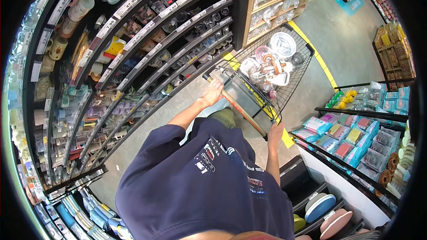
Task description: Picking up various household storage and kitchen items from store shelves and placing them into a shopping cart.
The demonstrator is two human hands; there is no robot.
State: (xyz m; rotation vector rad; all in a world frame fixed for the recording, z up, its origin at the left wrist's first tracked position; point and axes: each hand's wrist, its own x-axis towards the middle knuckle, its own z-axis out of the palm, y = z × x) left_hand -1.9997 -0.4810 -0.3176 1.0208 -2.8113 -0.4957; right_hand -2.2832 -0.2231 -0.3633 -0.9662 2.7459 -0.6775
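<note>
Both my hands are on the handlebar [242, 112] of a wire shopping cart [299, 73] in front of me. My left hand [212, 92] is closed round the bar near its left end. At the bar's right end, my right hand [274, 132] grips it, with the fingers partly hidden. Inside the cart's basket lies a pile of goods: a clear round plastic container [283, 44], a brown-and-white item [268, 65] and several clear packaged pieces. What exactly many of these are is too small to tell.
Tall black shelves [147, 49] of mugs and glassware curve along my left. Wooden shelves [271, 6] stand beyond their end. To my right are a display of packaged goods [342, 135] and racks with round cushions [321, 207]. Yellow tape [324, 64] marks the grey floor.
</note>
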